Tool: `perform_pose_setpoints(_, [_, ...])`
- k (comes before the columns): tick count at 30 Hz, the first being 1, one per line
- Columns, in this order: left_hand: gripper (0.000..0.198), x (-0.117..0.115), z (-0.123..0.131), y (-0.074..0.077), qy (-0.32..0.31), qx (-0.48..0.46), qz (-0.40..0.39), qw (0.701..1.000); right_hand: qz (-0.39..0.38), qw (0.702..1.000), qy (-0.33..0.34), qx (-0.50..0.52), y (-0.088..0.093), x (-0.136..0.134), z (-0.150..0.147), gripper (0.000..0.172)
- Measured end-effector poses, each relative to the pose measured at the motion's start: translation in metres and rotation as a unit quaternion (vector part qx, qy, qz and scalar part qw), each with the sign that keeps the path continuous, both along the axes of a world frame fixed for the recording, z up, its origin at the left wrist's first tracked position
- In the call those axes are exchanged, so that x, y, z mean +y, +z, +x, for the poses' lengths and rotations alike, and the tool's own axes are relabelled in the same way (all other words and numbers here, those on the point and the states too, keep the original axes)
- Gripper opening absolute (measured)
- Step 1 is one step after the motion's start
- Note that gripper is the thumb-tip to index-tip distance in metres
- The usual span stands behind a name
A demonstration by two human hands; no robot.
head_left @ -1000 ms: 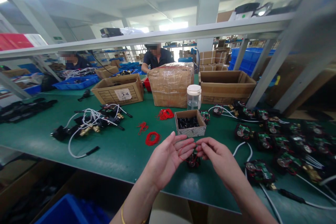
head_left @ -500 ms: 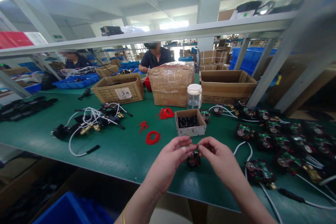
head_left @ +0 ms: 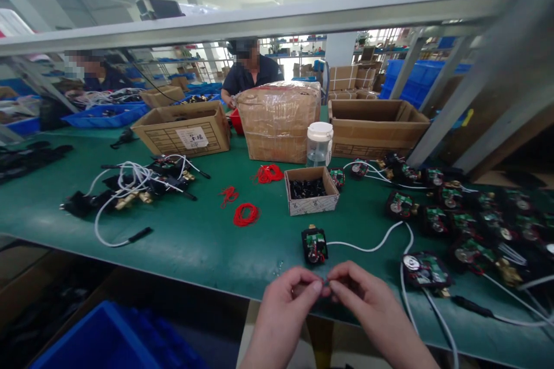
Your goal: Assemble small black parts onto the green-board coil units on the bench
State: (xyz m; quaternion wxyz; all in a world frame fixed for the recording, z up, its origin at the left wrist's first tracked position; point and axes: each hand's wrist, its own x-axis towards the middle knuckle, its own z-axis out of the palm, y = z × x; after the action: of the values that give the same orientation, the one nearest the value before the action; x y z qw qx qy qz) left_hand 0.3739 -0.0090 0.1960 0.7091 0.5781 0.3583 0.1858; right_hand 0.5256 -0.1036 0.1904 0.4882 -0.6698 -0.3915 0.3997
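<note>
Near the table's front edge, my left hand (head_left: 298, 294) and my right hand (head_left: 357, 288) meet with thumbs and forefingers pinched together. Whatever lies between the fingertips is too small to make out. Just beyond them, a black housing with a green circuit board (head_left: 314, 245) and a brass fitting rests on the green table (head_left: 194, 248). A white cable (head_left: 363, 249) leads from it to the right. Behind it stands a small open carton (head_left: 314, 206) of small black parts (head_left: 307, 188).
Red wire bundles (head_left: 246, 215) lie left of the carton. Farther left is a pile of white-cabled black parts (head_left: 130, 181). Many similar circuit-board units (head_left: 435, 219) fill the right side. A plastic jar (head_left: 319, 144) and cardboard boxes (head_left: 279, 127) stand behind; a co-worker (head_left: 251, 72) sits beyond.
Both my hands have drawn back from the circuit-board unit toward the table's front edge, still pinched together. The unit now shows fully on the table. The camera view has shifted.
</note>
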Motion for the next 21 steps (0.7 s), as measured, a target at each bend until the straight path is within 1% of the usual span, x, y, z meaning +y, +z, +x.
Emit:
perform_pose_setpoints(2, [0.019,-0.005,-0.003,-0.009,0.005,0.02,0.063,0.998,-0.013,1.0,0.007,0.007,-0.007,-0.006,-0.001,0.018])
perform_pose_setpoints(4, [0.018,-0.007,-0.003,-0.015,0.008,0.033,0.136,0.99,-0.021,1.0,0.013,0.0,-0.011,-0.01,-0.001,0.017])
perform_pose_setpoints(6, [0.017,-0.008,-0.003,-0.018,0.013,0.039,0.192,0.981,-0.012,0.999,0.019,-0.035,-0.014,-0.01,0.001,0.014])
perform_pose_setpoints(9, [0.016,-0.005,-0.001,-0.019,0.027,0.053,0.248,0.967,0.028,0.992,0.02,-0.12,-0.016,-0.007,0.005,0.013])
perform_pose_setpoints(12, [0.016,0.003,0.002,-0.018,0.034,0.066,0.296,0.952,0.067,0.98,0.021,-0.187,-0.016,0.002,0.011,0.015])
perform_pose_setpoints(15, [0.018,0.014,0.006,-0.012,0.032,0.069,0.336,0.939,0.094,0.965,0.015,-0.243,-0.013,0.013,0.018,0.016])
perform_pose_setpoints(18, [0.019,0.024,0.01,-0.007,0.034,0.08,0.37,0.925,0.109,0.95,0.005,-0.293,-0.008,0.023,0.023,0.016])
perform_pose_setpoints(21, [0.015,0.032,0.013,-0.004,0.039,0.089,0.399,0.912,0.113,0.939,0.01,-0.325,-0.002,0.031,0.027,0.015])
